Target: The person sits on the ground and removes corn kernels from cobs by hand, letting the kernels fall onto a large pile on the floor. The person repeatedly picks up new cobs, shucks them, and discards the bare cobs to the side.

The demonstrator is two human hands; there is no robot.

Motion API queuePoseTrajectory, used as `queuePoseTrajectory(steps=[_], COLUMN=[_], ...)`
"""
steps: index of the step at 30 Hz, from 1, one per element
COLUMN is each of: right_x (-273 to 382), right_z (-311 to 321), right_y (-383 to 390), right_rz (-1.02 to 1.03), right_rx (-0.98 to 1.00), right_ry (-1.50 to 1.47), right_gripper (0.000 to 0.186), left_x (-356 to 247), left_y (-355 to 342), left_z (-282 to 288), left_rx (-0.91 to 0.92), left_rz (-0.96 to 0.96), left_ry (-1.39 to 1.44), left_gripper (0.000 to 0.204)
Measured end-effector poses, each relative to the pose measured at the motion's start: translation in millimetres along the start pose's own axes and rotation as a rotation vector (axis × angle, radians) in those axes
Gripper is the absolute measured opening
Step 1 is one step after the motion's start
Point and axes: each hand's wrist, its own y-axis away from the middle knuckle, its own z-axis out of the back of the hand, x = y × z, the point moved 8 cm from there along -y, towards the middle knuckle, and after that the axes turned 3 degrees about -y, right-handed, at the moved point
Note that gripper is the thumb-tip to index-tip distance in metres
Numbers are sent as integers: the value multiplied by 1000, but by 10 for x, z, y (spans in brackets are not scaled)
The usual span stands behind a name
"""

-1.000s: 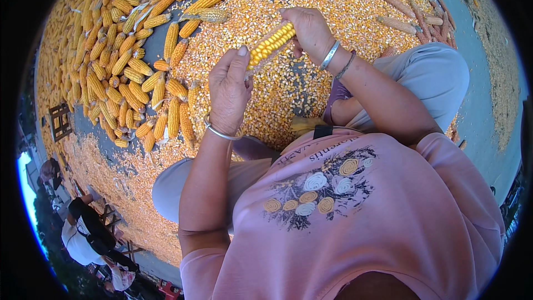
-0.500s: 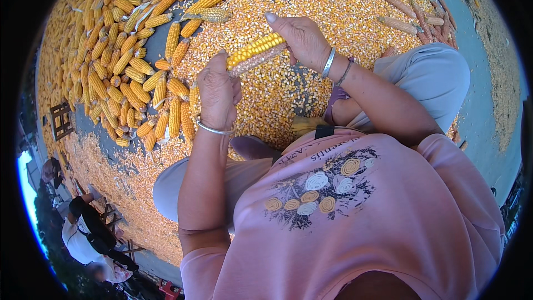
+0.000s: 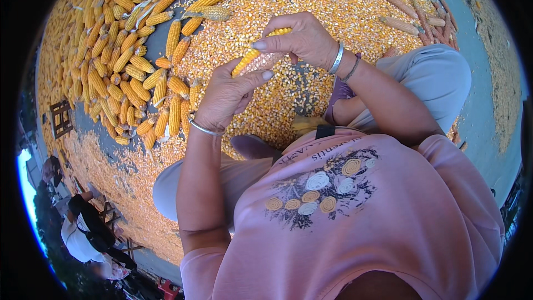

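Between both hands, above loose kernels, I hold a partly stripped corn cob (image 3: 264, 62). Yellow kernels still line its far side, while the side nearer me is bare and pale pink. My left hand (image 3: 226, 93) is closed round the left end, its thumb lying along the bare side. My right hand (image 3: 300, 41) is closed over the right end, with the thumb pressed on the yellow kernels near the middle. The fingers of both hands partly cover the cob.
Loose kernels (image 3: 250, 0) spread around my crossed legs. A large heap of whole corn ears (image 3: 111, 50) lies to the left. Bare cobs (image 3: 400, 24) are piled at the far right. A dark wooden frame (image 3: 61, 120) stands at the left, and a person (image 3: 83, 233) is beyond, lower left.
My right hand has turned over the cob, its thumb shifting left onto the kernels. My left thumb now stretches along the bare side, and the cob is more covered and tilted.
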Motion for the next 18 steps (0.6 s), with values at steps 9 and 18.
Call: queuePoseTrajectory(steps=[9,18], right_x=[-220,-394], right_z=[70,50], right_y=[-13,25], right_rz=[-28,-235], right_rx=[-150,-105], right_ry=[19,-66], right_gripper=[37,43], left_x=[157,144], left_y=[-141,-99], left_z=[-88,-136], left_rx=[-119,-168], left_rz=[-184,-208], left_ry=[-41,-216], left_gripper=[32,28])
